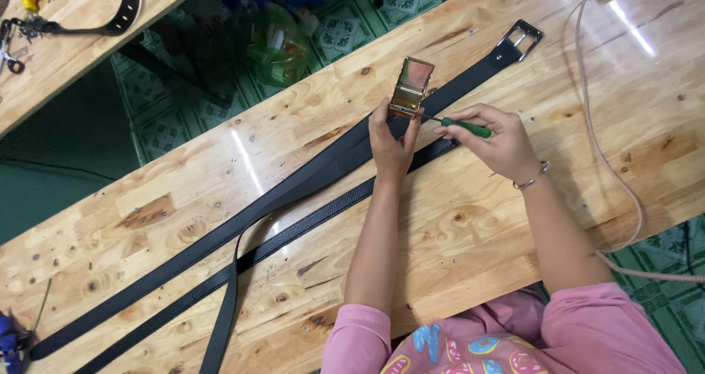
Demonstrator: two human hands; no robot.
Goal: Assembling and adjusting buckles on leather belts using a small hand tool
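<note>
On wooden table (pixel 183 198), left hand (pixel 393 142) grips buckle (pixel 410 87); right hand (pixel 496 142) holds screwdriver (pixel 463 128).

Your left hand (pixel 391 148) steadied a gold-toned metal buckle (pixel 411 86), its flat plate polished enough to mirror the light. Your right hand (pixel 499 145) held a screwdriver (pixel 457 126) with a glossy green plastic handle and a thin dark metal shaft. The belts (pixel 294 190) looked like black leather, one smooth with a soft sheen, the other finely grained and matt. A silvery metal frame buckle (pixel 519 40) shone. The wooden table (pixel 470 227) was varnished, knotted pine, glossy under glare.
</note>
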